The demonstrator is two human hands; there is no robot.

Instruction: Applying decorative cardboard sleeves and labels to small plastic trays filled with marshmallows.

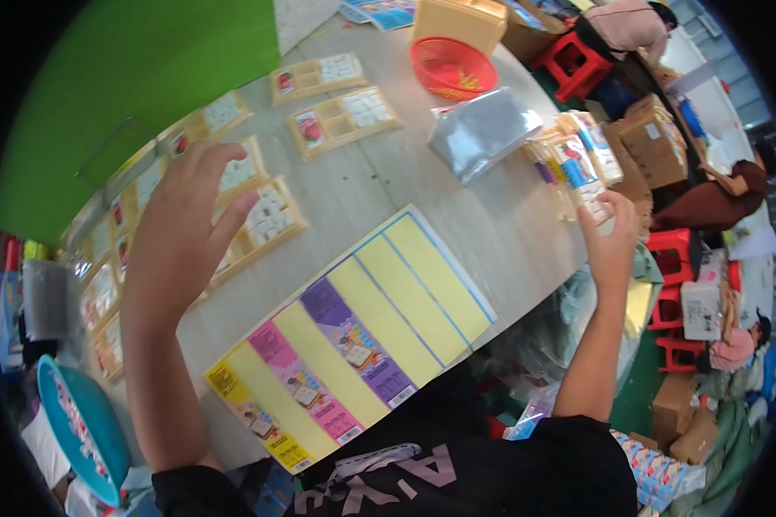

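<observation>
My left hand is over the left side of the table, thumb and fingers spread with nothing between them. Under and around it lie rows of pale wooden-looking trays holding small white cubes; some also have a red picture piece. My right hand reaches to a stack of filled, wrapped trays at the table's right edge. Its thumb and fingers are apart at the stack's near end. In front of me lies a yellow label sheet with yellow, pink and purple printed strips and some bare backing.
Two more trays sit farther back, near a red basket and a pile of clear plastic bags. A teal basin stands at lower left. Red stools, cardboard boxes and other people are on the right.
</observation>
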